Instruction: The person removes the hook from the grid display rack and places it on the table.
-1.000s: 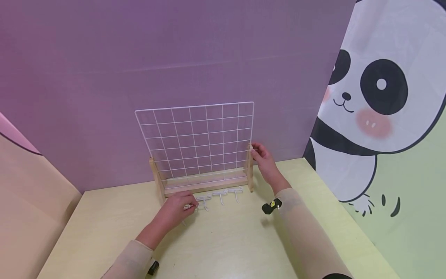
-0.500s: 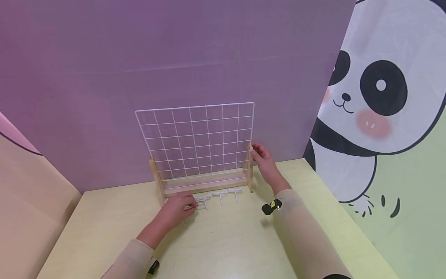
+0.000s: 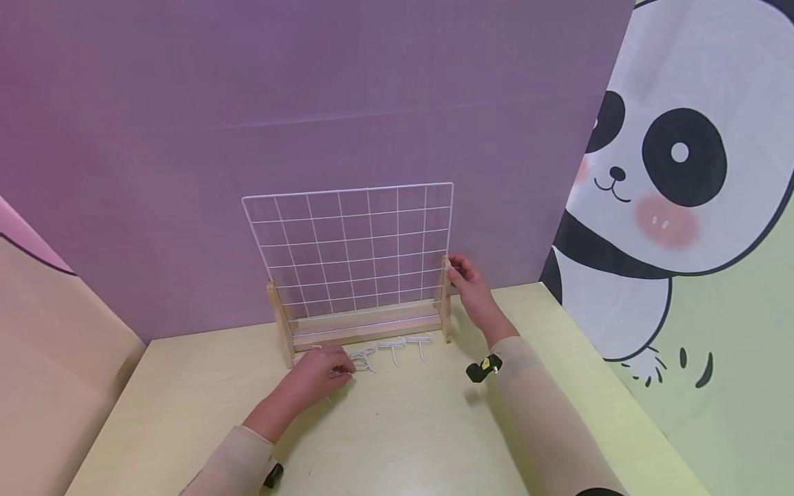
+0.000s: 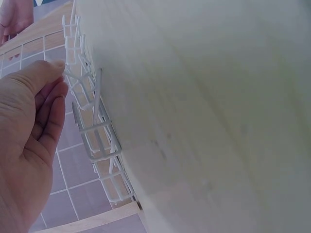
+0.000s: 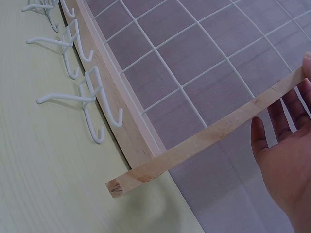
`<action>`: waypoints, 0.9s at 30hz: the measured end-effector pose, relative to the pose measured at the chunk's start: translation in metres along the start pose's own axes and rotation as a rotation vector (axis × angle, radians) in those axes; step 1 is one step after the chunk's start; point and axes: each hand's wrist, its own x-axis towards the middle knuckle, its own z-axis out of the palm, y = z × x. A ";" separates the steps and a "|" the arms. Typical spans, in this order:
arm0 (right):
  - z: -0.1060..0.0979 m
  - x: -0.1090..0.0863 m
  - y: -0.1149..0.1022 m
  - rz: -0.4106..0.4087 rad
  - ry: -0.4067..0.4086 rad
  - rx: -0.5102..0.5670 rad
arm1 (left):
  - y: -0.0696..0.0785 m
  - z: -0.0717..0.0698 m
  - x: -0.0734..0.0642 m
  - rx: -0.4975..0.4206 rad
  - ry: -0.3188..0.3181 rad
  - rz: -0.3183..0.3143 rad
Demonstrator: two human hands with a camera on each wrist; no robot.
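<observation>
In the head view a white wire grid panel (image 3: 347,191) stands in a wooden base (image 3: 366,335). My left hand (image 3: 316,375) is low in front of it, palm down over a row of white wire hooks (image 3: 392,344). The left wrist view has my thumb and forefinger pinching the end of one hook (image 4: 87,107); another hook (image 4: 99,158) lies nearer the camera. My right hand (image 3: 473,289) grips the top of the right wooden upright (image 3: 446,303), thumb in front. Its fingers (image 5: 261,133) show partly behind the wood. Left fingertips are partly hidden in the head view.
A pale wooden table (image 3: 397,427) carries everything. Behind it rises a purple backdrop (image 3: 347,83), and a panda picture (image 3: 670,193) covers the right side. Hooks (image 5: 63,97) line the front of the base, prongs pointing toward the table's front.
My left hand has shifted very slightly, and the hook by its fingertips has moved a little to the right. The right hand stays on the upright.
</observation>
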 end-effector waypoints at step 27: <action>-0.002 0.002 0.004 0.000 -0.001 -0.003 | 0.002 -0.009 -0.005 -0.052 -0.041 0.031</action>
